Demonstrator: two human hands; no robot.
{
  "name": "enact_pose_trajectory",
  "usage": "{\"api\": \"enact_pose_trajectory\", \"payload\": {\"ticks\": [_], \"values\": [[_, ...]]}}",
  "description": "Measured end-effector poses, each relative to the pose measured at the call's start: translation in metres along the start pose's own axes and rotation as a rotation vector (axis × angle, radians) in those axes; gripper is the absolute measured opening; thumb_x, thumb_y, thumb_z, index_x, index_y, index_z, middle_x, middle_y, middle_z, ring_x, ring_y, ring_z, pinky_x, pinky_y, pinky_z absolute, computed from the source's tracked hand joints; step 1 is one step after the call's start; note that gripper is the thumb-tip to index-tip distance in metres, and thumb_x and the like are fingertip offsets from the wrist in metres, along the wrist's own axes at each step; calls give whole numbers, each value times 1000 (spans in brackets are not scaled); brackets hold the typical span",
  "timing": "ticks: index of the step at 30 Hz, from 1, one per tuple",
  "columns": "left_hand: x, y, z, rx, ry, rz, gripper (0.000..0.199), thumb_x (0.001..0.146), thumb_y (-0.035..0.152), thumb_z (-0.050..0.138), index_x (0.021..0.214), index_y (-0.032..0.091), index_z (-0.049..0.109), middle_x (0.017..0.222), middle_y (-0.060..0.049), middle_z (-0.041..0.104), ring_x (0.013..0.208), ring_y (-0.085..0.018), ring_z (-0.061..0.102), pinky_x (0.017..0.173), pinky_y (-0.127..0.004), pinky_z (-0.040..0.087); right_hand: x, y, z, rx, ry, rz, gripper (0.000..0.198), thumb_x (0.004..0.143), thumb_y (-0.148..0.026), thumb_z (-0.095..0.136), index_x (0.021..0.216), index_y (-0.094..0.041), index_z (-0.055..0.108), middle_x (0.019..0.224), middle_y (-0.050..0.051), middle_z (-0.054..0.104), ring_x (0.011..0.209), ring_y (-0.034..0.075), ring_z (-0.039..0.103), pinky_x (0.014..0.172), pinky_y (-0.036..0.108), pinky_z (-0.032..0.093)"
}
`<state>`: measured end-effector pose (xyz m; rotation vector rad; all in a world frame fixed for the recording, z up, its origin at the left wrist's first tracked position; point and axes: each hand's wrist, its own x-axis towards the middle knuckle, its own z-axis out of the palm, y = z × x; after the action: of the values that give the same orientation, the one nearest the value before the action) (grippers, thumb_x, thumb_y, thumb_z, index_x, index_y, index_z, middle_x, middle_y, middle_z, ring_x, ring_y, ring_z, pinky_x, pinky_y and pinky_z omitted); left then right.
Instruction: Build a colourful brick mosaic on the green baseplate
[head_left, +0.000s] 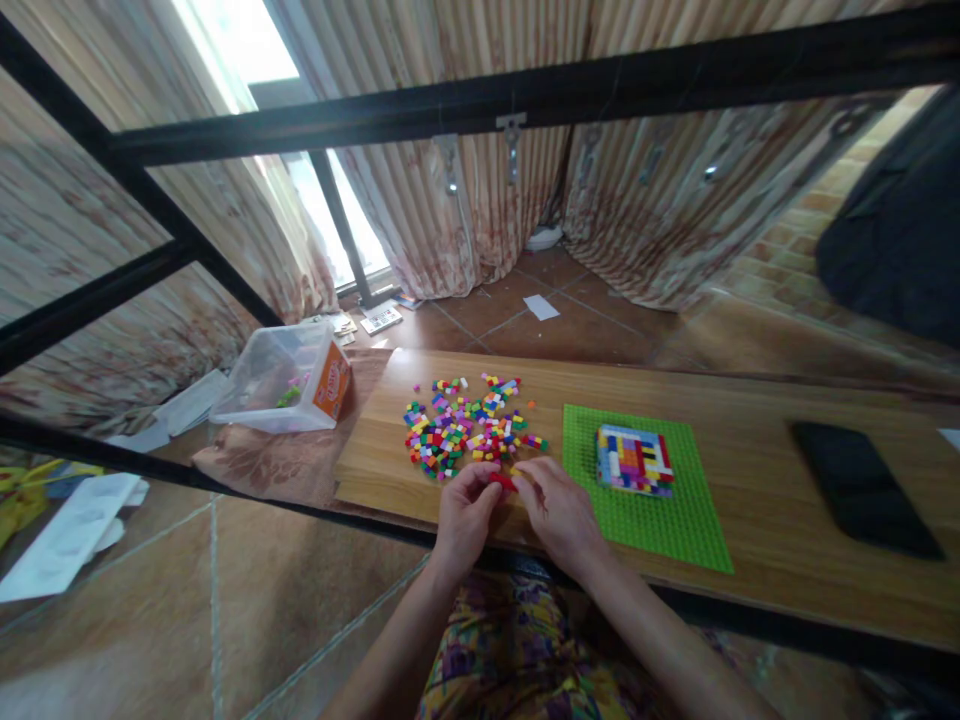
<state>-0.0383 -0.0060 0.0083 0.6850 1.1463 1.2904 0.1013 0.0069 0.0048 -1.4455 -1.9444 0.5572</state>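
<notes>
Left hand (466,512) and right hand (559,512) pinch red brick (503,482); best kept level, clear of loose bricks (453,432) beyond fingertips.

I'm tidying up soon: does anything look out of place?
Yes, mildly: a white paper sheet lies alone on the tiled floor beyond the table, perhaps dropped. The loose bricks form one scattered group left of the green baseplate.

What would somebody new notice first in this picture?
Probably the bright heap of little bricks on the wooden table. Right of it, a colourful brick block sits on a green baseplate. At the heap's near edge, the left hand and right hand meet at a small red piece.
</notes>
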Motion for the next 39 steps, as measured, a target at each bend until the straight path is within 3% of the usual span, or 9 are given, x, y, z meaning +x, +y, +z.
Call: {"api": "enact_pose_trajectory", "payload": {"ticks": [3, 7, 12, 16, 21, 27, 35, 39], "values": [[0, 0, 12, 20, -64, -10, 23, 69, 23, 77, 89, 15, 68, 76, 0, 69, 70, -11, 62, 71, -22, 50, -15, -3, -10, 73, 1, 46, 25, 97, -29, 45, 102, -20, 68, 97, 7, 71, 89, 17, 66, 80, 30, 52], [5, -4, 37, 34, -138, -45, 26, 70, 24, 76, 93, 15, 68, 73, 0, 68, 66, -11, 61, 70, -23, 52, -25, 5, -26, 114, 120, 105, 23, 95, -30, 48, 102, -21, 69, 95, 7, 72, 87, 18, 68, 77, 30, 53], [19, -17, 75, 52, -121, -44, 30, 68, 24, 76, 95, 16, 65, 79, 0, 68, 69, -11, 62, 68, -24, 52, -28, 24, -40, -56, 327, 109, 25, 94, -35, 51, 102, -20, 69, 94, 7, 74, 82, 18, 69, 75, 30, 53], [34, -20, 94, 186, -139, -47, 17, 68, 21, 72, 83, 15, 67, 72, 0, 66, 66, -11, 59, 62, -22, 48, -26, 36, -43, -160, 364, 85, 27, 95, -38, 50, 98, -19, 69, 89, 7, 74, 77, 18, 67, 71, 29, 50], [56, -15, 107, 281, -258, -49, 11, 64, 14, 69, 75, 15, 70, 69, 1, 66, 61, -10, 56, 59, -21, 46, -26, 43, -50, -176, 381, 104, 26, 94, -39, 52, 100, -20, 69, 95, 8, 74, 82, 18, 68, 76, 31, 51], [76, -18, 120, 345, -267, -91, 13, 69, 17, 67, 80, 14, 72, 61, 2, 64, 52, -9, 52, 52, -21, 42, -36, 49, -66, -141, 452, 130, 24, 95, -35, 51, 97, -21, 70, 94, 8, 75, 82, 17, 69, 76, 30, 53], [78, -16, 128, 422, -283, -80, 6, 70, 13, 67, 75, 13, 70, 54, 3, 61, 44, -7, 48, 47, -20, 37, -51, 70, -85, -87, 511, 173, 23, 92, -36, 54, 94, -20, 70, 89, 7, 74, 72, 16, 68, 68, 28, 54], [76, -13, 130, 413, -273, -163, 4, 71, 13, 70, 74, 13, 67, 56, 3, 62, 46, -8, 53, 48, -20, 43, -51, 74, -89, -78, 533, 190, 23, 92, -37, 55, 93, -20, 70, 86, 6, 74, 71, 16, 67, 67, 29, 54]]}}
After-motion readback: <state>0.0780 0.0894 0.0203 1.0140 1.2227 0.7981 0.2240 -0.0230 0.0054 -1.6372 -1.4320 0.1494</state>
